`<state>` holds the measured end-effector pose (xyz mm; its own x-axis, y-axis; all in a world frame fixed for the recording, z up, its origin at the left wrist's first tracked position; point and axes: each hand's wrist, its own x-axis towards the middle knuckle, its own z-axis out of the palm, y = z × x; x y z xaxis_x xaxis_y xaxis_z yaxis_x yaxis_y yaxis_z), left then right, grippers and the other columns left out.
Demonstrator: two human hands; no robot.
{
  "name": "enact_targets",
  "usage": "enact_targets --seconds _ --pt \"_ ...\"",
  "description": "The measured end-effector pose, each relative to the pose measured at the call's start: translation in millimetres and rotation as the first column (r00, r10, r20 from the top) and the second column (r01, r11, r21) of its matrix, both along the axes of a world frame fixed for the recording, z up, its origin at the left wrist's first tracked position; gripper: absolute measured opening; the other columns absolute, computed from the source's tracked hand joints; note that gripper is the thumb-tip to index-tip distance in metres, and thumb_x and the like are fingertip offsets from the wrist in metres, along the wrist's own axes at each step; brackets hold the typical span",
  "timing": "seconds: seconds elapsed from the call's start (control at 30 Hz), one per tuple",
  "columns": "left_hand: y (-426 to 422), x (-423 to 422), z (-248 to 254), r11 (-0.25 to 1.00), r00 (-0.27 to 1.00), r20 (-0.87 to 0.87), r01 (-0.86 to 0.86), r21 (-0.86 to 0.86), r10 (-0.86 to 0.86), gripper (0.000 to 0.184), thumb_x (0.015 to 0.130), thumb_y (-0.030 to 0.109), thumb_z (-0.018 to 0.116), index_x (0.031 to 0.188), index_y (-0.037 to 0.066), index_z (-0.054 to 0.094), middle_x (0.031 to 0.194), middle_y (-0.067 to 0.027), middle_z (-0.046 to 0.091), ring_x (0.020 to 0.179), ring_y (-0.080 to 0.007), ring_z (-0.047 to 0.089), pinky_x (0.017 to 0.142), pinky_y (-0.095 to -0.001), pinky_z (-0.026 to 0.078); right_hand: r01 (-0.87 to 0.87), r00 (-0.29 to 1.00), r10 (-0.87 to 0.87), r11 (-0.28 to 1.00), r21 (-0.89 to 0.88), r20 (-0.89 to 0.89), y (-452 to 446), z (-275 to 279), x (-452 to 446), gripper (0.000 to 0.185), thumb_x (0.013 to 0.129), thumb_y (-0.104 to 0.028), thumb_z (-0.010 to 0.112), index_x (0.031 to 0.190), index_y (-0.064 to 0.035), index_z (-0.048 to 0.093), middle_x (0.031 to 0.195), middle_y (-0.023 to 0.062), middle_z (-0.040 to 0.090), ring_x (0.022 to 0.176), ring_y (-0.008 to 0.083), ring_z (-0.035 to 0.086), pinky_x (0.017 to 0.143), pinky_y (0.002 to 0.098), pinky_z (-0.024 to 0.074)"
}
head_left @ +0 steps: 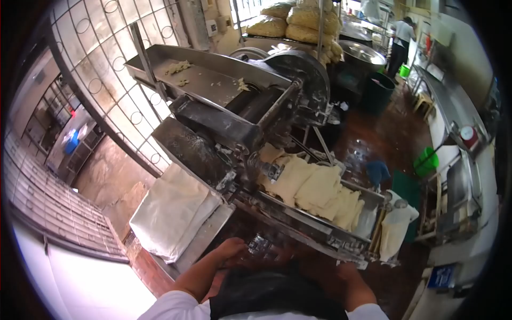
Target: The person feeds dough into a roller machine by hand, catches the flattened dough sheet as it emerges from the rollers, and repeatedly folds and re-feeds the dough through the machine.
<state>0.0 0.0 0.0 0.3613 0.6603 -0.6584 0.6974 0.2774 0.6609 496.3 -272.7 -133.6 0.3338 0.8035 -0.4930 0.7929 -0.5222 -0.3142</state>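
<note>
A metal dough machine stands in front of me, its upper tray point(208, 80) holding a few scraps of dough near dark rollers point(256, 101). Below the rollers, folded pale dough sheets point(320, 189) lie in a long metal trough point(368, 218). My left hand point(232, 248) is held low, between the white cloth and the trough, its fingers curled; whether it holds anything is too small to tell. My right hand point(349, 272) hangs just below the trough's near right end, blurred, its fingers not clearly visible. A white cloth point(173, 210) covers a surface at the left.
Barred windows line the left side. Full bags point(312, 25), metal bowls point(362, 53) and a dark bin point(377, 90) stand behind the machine. A person point(401, 45) is at the back right. A green bucket point(426, 162) and a scale point(469, 136) are at the right.
</note>
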Motion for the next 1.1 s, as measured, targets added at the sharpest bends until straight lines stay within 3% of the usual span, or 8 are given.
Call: enact_targets --seconds 0.07,0.23,0.33,0.37,0.43,0.53,0.8,1.1 --pt "-9 -1 -20 0.998 0.993 0.112 0.022 0.053 -0.028 0.043 0.080 0.039 0.067 0.108 0.006 0.068 0.101 -0.0140 0.067 0.092 -0.0259 0.064 0.083 -0.0360 0.050 -0.558 0.764 0.394 0.801 0.218 0.511 -10 2 17 0.015 0.078 -0.025 0.066 0.075 -0.0098 0.064 0.071 0.0099 0.066 0.063 0.0225 0.066 0.063 0.0385 0.0541" --pt "40 -69 -43 0.784 0.827 -0.450 0.512 0.352 -0.338 0.033 0.086 0.032 0.058 0.097 0.003 0.069 0.098 -0.0147 0.066 0.089 -0.0228 0.064 0.081 -0.0365 0.050 -0.345 0.925 0.314 0.930 0.126 0.212 23 19 25 0.016 0.079 -0.022 0.064 0.079 -0.0064 0.065 0.066 0.0087 0.062 0.051 0.0175 0.060 0.046 0.0318 0.0488" --pt "96 -143 23 0.557 0.577 0.172 -0.817 0.151 0.799 0.024 0.083 0.031 0.056 0.091 0.009 0.064 0.080 -0.0073 0.062 0.065 -0.0217 0.059 0.051 -0.0332 0.045 0.459 0.833 -0.335 0.862 0.213 -0.440 54 32 -2 0.015 0.080 -0.020 0.062 0.082 -0.0051 0.065 0.064 0.0084 0.061 0.051 0.0193 0.059 0.047 0.0320 0.0476" --pt "124 -172 55 0.418 0.519 0.302 -0.842 0.340 0.800 0.028 0.089 0.031 0.047 0.079 0.007 0.058 0.067 -0.0071 0.058 0.054 -0.0174 0.057 0.044 -0.0324 0.044 0.781 0.430 -0.565 0.624 -0.024 -0.704 73 50 -22 0.014 0.080 -0.018 0.061 0.083 -0.0048 0.065 0.064 0.0087 0.061 0.052 0.0209 0.059 0.049 0.0328 0.0476" --pt "185 -217 139 0.192 0.672 0.299 -0.554 0.810 0.677 0.023 0.085 0.030 0.056 0.076 0.008 0.057 0.067 -0.0054 0.056 0.055 -0.0149 0.053 0.046 -0.0281 0.040 0.736 0.549 -0.484 0.666 0.121 -0.681 110 71 -32 0.014 0.084 -0.017 0.059 0.084 -0.0041 0.064 0.066 0.0043 0.059 0.050 0.0124 0.054 0.046 0.0254 0.0431" --pt "251 -188 300 -0.065 0.224 0.832 -0.953 0.296 0.507 0.036 0.093 0.040 0.050 0.069 0.012 0.052 0.057 0.0006 0.051 0.047 -0.0094 0.049 0.039 -0.0230 0.033 0.667 0.650 -0.298 0.664 0.338 -0.699 181 142 -43 0.017 0.086 -0.016 0.061 0.093 -0.0009 0.064 0.074 0.0039 0.062 0.062 0.0114 0.058 0.056 0.0251 0.0465" --pt "478 -163 448 0.109 0.778 0.543 -0.598 0.794 0.317 0.027 0.089 0.027 0.058 0.107 0.008 0.065 0.083 0.0006 0.062 0.072 -0.0090 0.055 0.059 -0.0238 0.042 0.233 0.920 0.269 0.208 0.950 -0.284 360 405 -190 0.032 0.091 -0.030 0.059 0.102 -0.0004 0.061 0.112 0.0153 0.060 0.107 0.0256 0.055 0.096 0.0370 0.0402" --pt "674 -148 419 0.680 0.909 0.302 -0.415 0.604 0.286 0.071 0.085 0.055 0.058 0.142 0.016 0.039 0.148 -0.0149 0.031 0.136 -0.0336 0.030 0.105 -0.0559 0.028 -0.070 0.983 0.182 0.330 0.941 0.010 438 447 -283 0.054 0.085 -0.055 0.056 0.102 -0.0037 0.063 0.124 0.0222 0.055 0.115 0.0393 0.049 0.099 0.0498 0.0350"
